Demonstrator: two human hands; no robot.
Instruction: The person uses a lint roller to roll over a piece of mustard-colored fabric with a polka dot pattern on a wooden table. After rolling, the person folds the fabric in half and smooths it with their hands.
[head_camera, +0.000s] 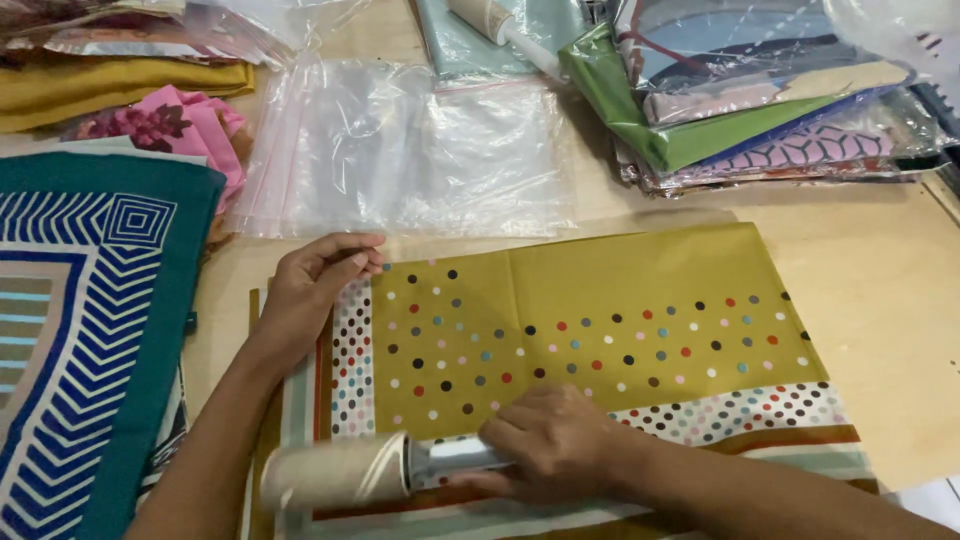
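A folded mustard-yellow scarf (620, 290) with coloured dots and a striped border lies flat on the table in front of me. My right hand (550, 445) grips the handle of a lint roller (340, 472), whose pale roll rests on the scarf's near left border. At the scarf's upper left corner, my left hand (315, 285) presses the cloth down with flat fingers.
A teal and blue patterned scarf (90, 330) lies at left. Clear plastic bags (410, 150) lie behind the scarf. A stack of bagged folded scarves (760, 100) sits at back right. Pink (180, 125) and yellow cloths (120, 85) lie at back left. A second lint roller (500, 25) lies at the back.
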